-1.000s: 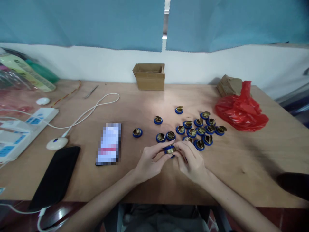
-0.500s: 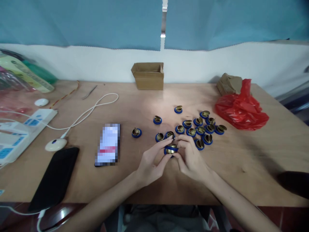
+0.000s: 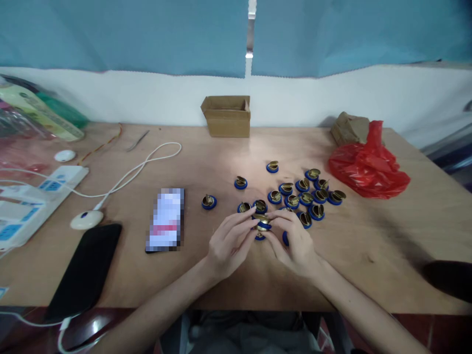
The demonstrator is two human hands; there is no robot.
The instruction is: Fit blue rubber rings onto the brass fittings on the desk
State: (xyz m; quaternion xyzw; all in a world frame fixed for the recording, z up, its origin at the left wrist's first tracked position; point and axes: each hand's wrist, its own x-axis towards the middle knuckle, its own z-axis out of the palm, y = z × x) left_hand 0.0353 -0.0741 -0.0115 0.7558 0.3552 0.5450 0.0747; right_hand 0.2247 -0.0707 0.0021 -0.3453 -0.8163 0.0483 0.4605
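Between the fingertips of both my hands is a small round brass piece with a blue rim [image 3: 263, 225]. My left hand [image 3: 228, 243] pinches it from the left, and my right hand [image 3: 295, 241] grips it from the right. Its underside and part of its edge are hidden by fingers. Several like pieces lie on the table around the hands, brass side up with a raised metal flap or bar, such as one piece [image 3: 241, 183] behind my left hand and another piece [image 3: 317, 211] to the right. One below the held piece is partly covered.
At the back stands an open cardboard box [image 3: 229, 120]. A red plastic bag [image 3: 368, 169] sits back right beside a brown paper bundle [image 3: 350, 128]. To the left are a lit phone [image 3: 165, 221], a black phone [image 3: 86, 270], a white cable [image 3: 129, 174] and a power strip [image 3: 40, 204].
The held piece has been turned and tilted between my fingertips. My left fingers have shifted along its edge, and both hands stay at about the same place.
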